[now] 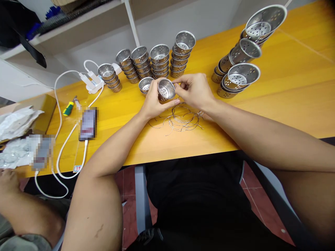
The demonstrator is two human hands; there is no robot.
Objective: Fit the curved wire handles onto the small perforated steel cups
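My left hand (154, 101) is wrapped round a perforated metal cup (166, 90), tilted so that its holed bottom shows. At the cup's right rim, my right hand (195, 90) pinches with thumb and forefinger; a thin wire seems to run from the fingertips along the rim, though it is too fine to make out fully. Below both hands lies a loose heap of curved metal wires (183, 118) on the yellow table. Just behind my left hand stands another perforated cup (145, 84), partly hidden by the fingers.
Stacks of perforated cups (159, 59) line the back, with leaning stacks (239, 76) at right. Left are a power strip (92, 83), white cables, a screwdriver (68, 108) with green-yellow handle, a phone (88, 124) and plastic bags (18, 122). Another person's arm (28, 212) rests at lower left.
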